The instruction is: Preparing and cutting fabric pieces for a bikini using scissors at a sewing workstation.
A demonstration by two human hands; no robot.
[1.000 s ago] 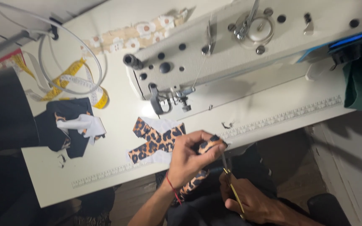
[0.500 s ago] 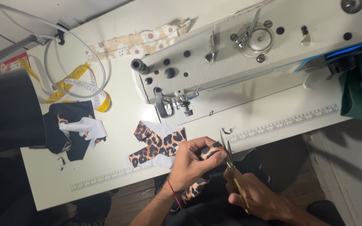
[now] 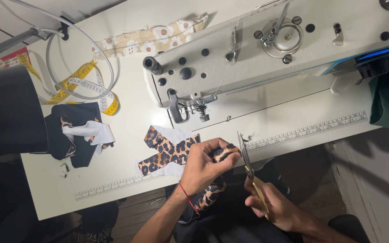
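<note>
At the table edge, left hand (image 3: 203, 166) pinches leopard strip (image 3: 223, 153), right hand (image 3: 278, 208) grips scissors (image 3: 248, 168) mid-trim; next snip probably needs steady aim.

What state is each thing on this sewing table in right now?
Left hand: pinching the leopard strip.
Right hand: gripping the scissors, blades at the strip.
Leopard pieces: lying crossed, flat.
Measuring tape: loosely tangled.
Sewing machine: nothing under its needle.
</note>
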